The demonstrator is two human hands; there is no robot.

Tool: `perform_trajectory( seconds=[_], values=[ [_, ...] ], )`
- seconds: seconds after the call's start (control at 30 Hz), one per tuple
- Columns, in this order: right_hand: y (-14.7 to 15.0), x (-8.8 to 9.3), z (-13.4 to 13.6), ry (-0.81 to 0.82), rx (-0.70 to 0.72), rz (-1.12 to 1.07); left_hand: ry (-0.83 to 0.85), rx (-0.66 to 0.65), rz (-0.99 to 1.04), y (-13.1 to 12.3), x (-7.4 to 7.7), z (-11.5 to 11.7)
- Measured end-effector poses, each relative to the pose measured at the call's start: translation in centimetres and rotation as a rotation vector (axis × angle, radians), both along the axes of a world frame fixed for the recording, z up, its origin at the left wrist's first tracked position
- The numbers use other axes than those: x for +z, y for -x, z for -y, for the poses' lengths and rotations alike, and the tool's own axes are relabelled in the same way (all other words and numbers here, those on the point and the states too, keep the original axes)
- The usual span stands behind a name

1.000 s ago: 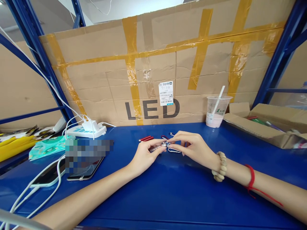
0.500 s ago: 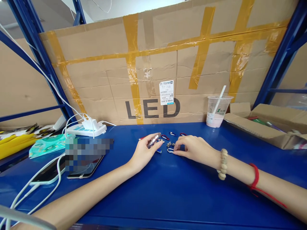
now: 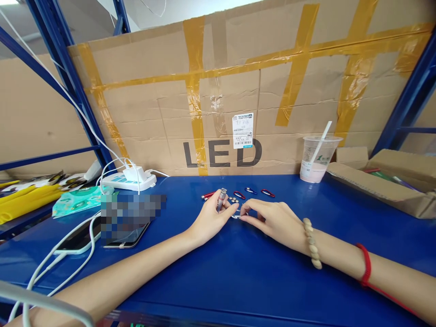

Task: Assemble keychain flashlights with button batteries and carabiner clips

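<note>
My left hand [image 3: 211,218] rests on the blue table [image 3: 238,272] and pinches a small silver cylinder [image 3: 221,198], held nearly upright. My right hand [image 3: 269,218] lies beside it, fingertips closed on a small silver clip [image 3: 237,215] on the table. Just beyond the hands lie small round silver cells [image 3: 233,200], a red carabiner [image 3: 239,195], a blue carabiner [image 3: 250,190], another red carabiner [image 3: 267,193] and a red tube [image 3: 207,196].
A taped cardboard sheet marked LED [image 3: 238,104] stands behind. A plastic cup with straw [image 3: 317,160] and an open carton [image 3: 391,181] sit right. Left are a power strip [image 3: 129,180], phones [image 3: 126,234], white cables [image 3: 61,263] and a teal pack [image 3: 80,202].
The hands parted from a shared hold. My left hand tipped the silver cylinder upright; my right hand dropped to the table and pinched the silver clip. The view shifted slightly left.
</note>
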State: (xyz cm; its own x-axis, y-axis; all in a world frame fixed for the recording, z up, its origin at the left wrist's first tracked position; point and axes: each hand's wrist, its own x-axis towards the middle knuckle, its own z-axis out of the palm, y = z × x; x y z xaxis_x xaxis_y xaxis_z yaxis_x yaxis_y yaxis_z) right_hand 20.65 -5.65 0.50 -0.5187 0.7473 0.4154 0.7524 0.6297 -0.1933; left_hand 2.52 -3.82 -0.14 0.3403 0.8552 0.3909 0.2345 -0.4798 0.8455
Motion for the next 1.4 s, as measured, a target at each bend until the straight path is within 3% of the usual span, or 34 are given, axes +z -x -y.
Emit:
perform_trajectory(
  seconds=[0.4, 0.73, 1.03, 1.4],
  values=[
    [0.2, -0.4, 0.3, -0.109, 0.004, -0.016, -0.011, -0.063, -0.099, 0.3, 0.2, 0.1],
    [0.2, -1.0, -0.3, -0.215, 0.115, 0.235, -0.067, -0.136, -0.158, 0.2, 0.0, 0.3],
    [0.3, -1.2, -0.3, -0.226, 0.199, 0.195, -0.155, -0.106, -0.243, 0.2, 0.0, 0.5],
    [0.4, -1.1, -0.2, -0.385, 0.274, 0.12, -0.232, -0.102, -0.359, 0.3, 0.0, 0.9]
  ],
)
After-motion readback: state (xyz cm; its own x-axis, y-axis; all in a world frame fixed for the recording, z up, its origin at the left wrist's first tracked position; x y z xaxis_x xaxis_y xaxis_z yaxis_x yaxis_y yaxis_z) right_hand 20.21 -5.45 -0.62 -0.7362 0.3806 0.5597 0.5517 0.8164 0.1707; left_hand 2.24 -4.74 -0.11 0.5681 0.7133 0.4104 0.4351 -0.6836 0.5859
